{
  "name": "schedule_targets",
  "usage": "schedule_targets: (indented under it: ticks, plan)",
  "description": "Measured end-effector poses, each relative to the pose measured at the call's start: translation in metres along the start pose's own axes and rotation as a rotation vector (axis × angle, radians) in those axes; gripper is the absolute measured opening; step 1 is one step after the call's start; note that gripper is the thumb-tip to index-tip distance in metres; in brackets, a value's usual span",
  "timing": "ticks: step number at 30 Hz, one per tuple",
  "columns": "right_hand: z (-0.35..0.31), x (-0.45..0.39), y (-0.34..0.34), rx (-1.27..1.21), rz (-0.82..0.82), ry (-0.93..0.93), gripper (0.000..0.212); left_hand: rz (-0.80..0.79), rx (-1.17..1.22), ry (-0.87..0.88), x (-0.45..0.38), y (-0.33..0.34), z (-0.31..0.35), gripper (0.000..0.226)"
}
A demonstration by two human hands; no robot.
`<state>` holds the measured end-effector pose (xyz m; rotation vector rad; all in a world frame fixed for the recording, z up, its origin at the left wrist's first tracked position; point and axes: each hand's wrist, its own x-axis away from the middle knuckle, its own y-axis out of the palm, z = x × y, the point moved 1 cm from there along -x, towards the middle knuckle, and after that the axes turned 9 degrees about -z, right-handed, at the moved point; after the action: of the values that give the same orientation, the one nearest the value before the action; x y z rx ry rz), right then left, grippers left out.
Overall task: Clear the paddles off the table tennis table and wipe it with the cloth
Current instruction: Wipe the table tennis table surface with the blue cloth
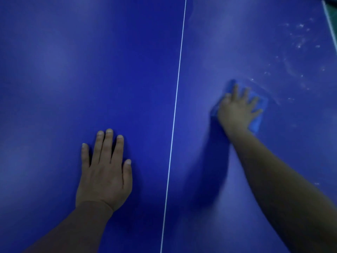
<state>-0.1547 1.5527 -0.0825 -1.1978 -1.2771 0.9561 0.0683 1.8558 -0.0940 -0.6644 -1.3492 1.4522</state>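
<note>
The cloth (257,114), blue and folded into a small pad, lies flat on the table (73,70) in the right middle of the frame. Its colour is only a little lighter than the surface under it, and its edges are blurred. The right hand (237,110) lies on top of it, palm down, fingers straight and spread apart, pressing the cloth onto the table rather than curling round it. The cloth shows past the fingertips on the upper right and along the lower right edge of the hand; a darker strip of it peeks out at the left of the hand. The right forearm runs down to the lower right corner of the frame and is also blurred.

Above and to the right of the cloth, toward the upper right of the frame, the table carries scattered white specks and smears (299,39).

A thin white line (175,115) runs from the top centre of the frame to the bottom, leaning slightly left as it comes down. Left of that line, in the lower middle of the frame, the left hand (104,172) rests flat on the bare blue surface, fingers straight and close together, holding nothing.

At the far upper right corner a pale strip (330,24) marks the table's edge.
</note>
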Motion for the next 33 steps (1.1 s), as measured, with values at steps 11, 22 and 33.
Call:
schedule_targets:
  ticks: [11,22,33]
  plan:
    - [0.087,-0.070,-0.037,-0.078,-0.097,0.177,0.057,0.010,-0.014,-0.010,0.000,0.000,0.002,0.066]
    - [0.072,0.077,0.007,0.350,-0.112,-1.152,0.057,-0.009,-0.015,-0.026,-0.001,0.000,0.001,0.066]
    - [0.113,0.136,0.025,0.297,-0.137,-1.110,0.056,-0.007,-0.009,-0.024,0.000,-0.001,0.001,0.067]
